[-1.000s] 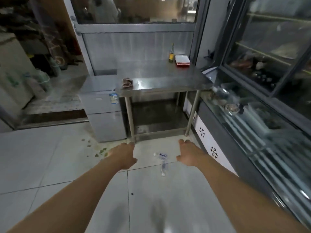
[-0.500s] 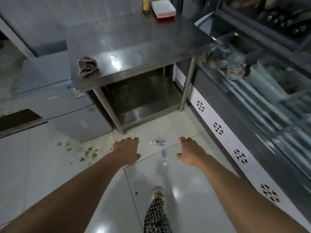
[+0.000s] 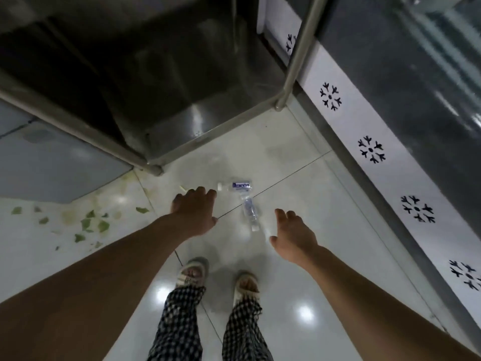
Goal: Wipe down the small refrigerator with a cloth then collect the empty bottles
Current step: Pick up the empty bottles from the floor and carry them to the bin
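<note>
Two clear plastic bottles lie on the white floor tiles. One bottle with a blue-and-white label (image 3: 238,186) lies crosswise; the other bottle (image 3: 250,213) points toward me, cap nearest. My left hand (image 3: 195,209) hovers just left of the labelled bottle, fingers relaxed and holding nothing. My right hand (image 3: 292,234) is open to the right of the second bottle, not touching it. The small grey refrigerator (image 3: 52,162) shows at the left edge. The cloth is out of view.
The steel table's lower shelf (image 3: 197,126) and legs (image 3: 294,61) stand just beyond the bottles. A display cooler with a white snowflake panel (image 3: 369,149) runs along the right. Green leaf scraps (image 3: 88,225) litter the floor at left. My feet (image 3: 218,280) stand below the hands.
The view has tilted down and moved closer to the floor. Both hands have lowered toward the bottles, the left now beside the labelled one. The table top and cloth have left the view.
</note>
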### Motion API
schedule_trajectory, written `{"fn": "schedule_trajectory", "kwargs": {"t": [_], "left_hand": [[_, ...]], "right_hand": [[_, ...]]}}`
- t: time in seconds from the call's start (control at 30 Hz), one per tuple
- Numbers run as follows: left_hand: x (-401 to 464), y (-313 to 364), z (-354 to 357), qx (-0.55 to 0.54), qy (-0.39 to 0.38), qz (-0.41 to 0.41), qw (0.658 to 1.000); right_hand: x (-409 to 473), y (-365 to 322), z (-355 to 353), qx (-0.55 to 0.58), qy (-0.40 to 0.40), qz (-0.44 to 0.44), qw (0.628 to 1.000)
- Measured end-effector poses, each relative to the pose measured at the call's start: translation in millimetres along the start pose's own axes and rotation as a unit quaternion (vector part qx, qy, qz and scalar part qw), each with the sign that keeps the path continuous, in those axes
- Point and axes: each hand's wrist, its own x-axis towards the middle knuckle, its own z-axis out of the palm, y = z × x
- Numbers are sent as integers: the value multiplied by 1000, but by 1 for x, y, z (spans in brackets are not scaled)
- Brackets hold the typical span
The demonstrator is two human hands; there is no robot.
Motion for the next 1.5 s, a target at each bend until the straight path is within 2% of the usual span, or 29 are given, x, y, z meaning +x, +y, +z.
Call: {"fn": "schedule_trajectory", "kwargs": {"t": [0.2,0.37,0.53,0.73,1.0,1.13,1.3,1.5], "left_hand": [[142,-20,90,34,-13,57,998],[244,-33,161,57,28,79,995],[315,-29,218,68,80,101,989],[366,-20,247,50,127,115,984],[378,-11,261,22,103,100,989],[361,-13,250,41,84,80,992],[310,-23,208,62,71,62,994],[220,-24,117,65,56,55,995]], "right_hand": [[118,1,100,54,14,27,998],[208,5,179,88,49,44,994],[272,13,236,91,101,77,988],[310,16,273,100,131,106,981],[329,21,284,105,154,114,976],[313,24,271,93,149,118,977],[265,23,227,64,128,112,983],[179,7,133,46,134,94,985]]}}
